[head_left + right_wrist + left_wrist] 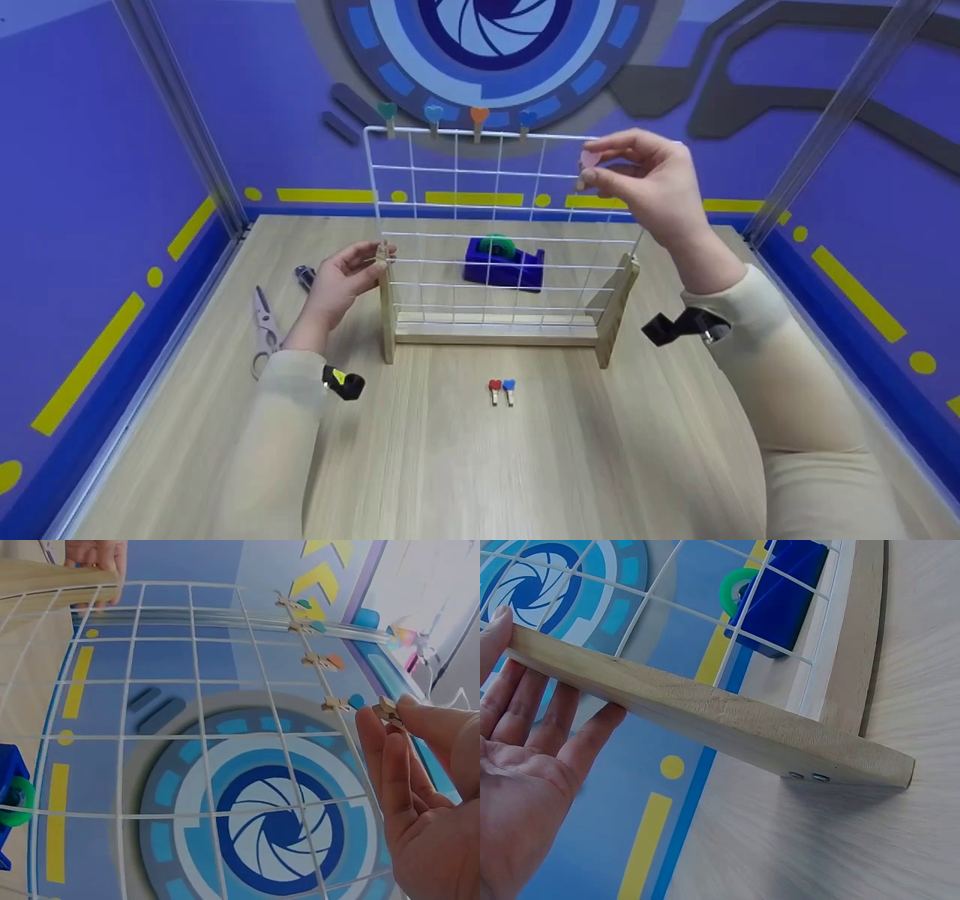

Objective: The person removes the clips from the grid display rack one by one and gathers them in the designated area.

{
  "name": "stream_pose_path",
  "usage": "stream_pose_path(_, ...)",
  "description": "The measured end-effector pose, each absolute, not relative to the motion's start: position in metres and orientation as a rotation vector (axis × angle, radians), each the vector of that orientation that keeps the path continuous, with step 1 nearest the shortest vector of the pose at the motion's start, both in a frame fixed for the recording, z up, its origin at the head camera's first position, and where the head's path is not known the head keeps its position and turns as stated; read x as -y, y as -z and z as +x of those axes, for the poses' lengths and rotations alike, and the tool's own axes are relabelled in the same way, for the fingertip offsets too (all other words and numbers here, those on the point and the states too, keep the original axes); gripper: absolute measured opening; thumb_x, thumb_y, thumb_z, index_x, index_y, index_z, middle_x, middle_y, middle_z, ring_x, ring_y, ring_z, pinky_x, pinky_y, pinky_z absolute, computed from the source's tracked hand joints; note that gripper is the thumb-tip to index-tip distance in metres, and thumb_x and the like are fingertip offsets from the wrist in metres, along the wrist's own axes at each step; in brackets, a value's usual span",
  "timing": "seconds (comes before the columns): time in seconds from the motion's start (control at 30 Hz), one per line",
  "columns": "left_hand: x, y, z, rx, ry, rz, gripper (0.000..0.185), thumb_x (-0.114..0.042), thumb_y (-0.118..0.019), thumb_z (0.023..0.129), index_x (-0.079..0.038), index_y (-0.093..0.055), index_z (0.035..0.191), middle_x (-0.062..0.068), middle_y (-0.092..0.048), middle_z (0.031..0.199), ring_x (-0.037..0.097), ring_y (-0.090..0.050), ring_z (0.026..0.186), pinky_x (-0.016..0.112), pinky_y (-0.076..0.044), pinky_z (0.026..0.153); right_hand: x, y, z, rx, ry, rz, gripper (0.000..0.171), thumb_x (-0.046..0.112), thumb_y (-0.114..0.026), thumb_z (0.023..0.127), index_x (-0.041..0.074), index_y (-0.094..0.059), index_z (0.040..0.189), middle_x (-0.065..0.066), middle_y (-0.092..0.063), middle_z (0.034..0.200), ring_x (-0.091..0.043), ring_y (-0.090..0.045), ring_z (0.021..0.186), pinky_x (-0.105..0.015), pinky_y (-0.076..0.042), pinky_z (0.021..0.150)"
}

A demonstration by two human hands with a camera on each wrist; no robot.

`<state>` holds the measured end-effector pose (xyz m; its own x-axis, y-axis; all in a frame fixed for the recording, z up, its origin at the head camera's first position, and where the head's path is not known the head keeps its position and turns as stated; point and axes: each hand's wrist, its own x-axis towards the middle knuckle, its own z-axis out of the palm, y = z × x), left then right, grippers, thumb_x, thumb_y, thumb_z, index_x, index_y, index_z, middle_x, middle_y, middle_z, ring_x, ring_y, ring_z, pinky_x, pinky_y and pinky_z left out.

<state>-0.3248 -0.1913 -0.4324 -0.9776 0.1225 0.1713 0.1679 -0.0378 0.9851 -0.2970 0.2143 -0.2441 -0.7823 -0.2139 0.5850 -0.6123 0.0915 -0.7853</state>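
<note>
A white wire grid [499, 225] stands upright in a wooden stand [495, 330]. Several heart-topped clips [433, 116] sit along its top wire. My right hand [592, 169] pinches a pink heart clip [590, 159] between thumb and fingers at the grid's top right corner, just right of the last blue clip [341, 703]. The held clip [388, 709] shows at my fingertips in the right wrist view. My left hand [375, 262] grips the stand's left wooden post [705, 716], with its fingers [525, 701] lying along the far side. A red clip [494, 388] and a blue clip [509, 388] lie on the table before the stand.
A blue tape dispenser [502, 264] with a green roll [735, 589] sits behind the grid. Pale scissors [264, 330] and a small dark object [304, 276] lie at the left on the wooden table [465, 465]. Purple walls [90, 187] close in the sides and back.
</note>
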Motion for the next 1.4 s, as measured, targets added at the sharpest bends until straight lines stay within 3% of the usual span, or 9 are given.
stream_pose_path(0.3,0.192,0.433,-0.324,2.184,2.188,-0.309,0.047,-0.007,-0.067,0.099,0.0,-0.054,0.144,0.008,-0.067,0.139,0.005,-0.066,0.118,0.022,-0.058,0.096,-0.216,0.289,-0.282,2.188,-1.834,0.749,0.024,-0.006,-0.076,0.088,-0.007,-0.072,0.111,-0.003,-0.079,0.097,-0.013,-0.077,0.076,-0.026,-0.064,0.072)
stream_pose_path(0.7,0.192,0.434,-0.325,2.174,2.21,-0.318,0.048,-0.007,-0.066,0.1,-0.001,-0.053,0.145,0.013,-0.063,0.144,0.005,-0.066,0.119,0.024,-0.058,0.099,-0.216,0.384,-0.267,2.528,-1.865,0.573,0.025,0.001,-0.073,0.092,-0.007,-0.07,0.117,-0.007,-0.078,0.1,-0.011,-0.076,0.082,-0.027,-0.065,0.077)
stream_pose_path(1.17,0.191,0.43,-0.324,2.168,2.207,-0.298,0.047,-0.005,-0.065,0.1,0.0,-0.053,0.145,-0.002,-0.07,0.132,0.003,-0.067,0.115,0.022,-0.058,0.096,-0.205,0.462,-0.255,2.771,-1.875,0.517,0.025,0.007,-0.077,0.09,0.001,-0.074,0.115,-0.013,-0.078,0.099,-0.015,-0.072,0.085,-0.026,-0.062,0.074)
stream_pose_path(1.4,0.191,0.433,-0.325,2.183,2.187,-0.309,0.047,-0.006,-0.065,0.1,-0.002,-0.053,0.146,0.014,-0.062,0.145,0.005,-0.066,0.118,0.024,-0.058,0.098,-0.2,0.492,-0.254,2.867,-1.79,0.444,0.026,0.012,-0.082,0.087,0.002,-0.076,0.111,-0.008,-0.075,0.098,-0.013,-0.066,0.084,-0.023,-0.061,0.072)
